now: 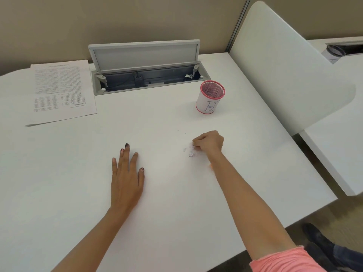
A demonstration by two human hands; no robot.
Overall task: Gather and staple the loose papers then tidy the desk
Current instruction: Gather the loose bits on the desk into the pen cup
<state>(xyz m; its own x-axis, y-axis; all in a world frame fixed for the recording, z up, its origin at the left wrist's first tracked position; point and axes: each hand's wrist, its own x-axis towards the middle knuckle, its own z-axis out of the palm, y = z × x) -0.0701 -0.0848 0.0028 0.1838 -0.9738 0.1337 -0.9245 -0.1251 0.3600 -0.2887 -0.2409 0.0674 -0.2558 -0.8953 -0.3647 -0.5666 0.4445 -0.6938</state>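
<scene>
Right hand (209,143) is curled into a loose fist on the desk (59,193), fingertips pinched at a small scatter of paper bits (189,152); whether any are gripped cannot be told. Left hand (126,177) lies flat, fingers spread, holding nothing, at nine o'clock from the bits. Printed papers (60,91) rest at eleven o'clock, a pink-rimmed pen cup (210,98) at twelve.

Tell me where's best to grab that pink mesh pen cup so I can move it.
Wrap the pen cup around its white paper-covered side wall, about mid-height. It stands upright with its mouth open, and looks empty. Come from its near right side with the right hand, which is closest. The open cable hatch sits behind it, so approaching from the front seems clearest.
</scene>
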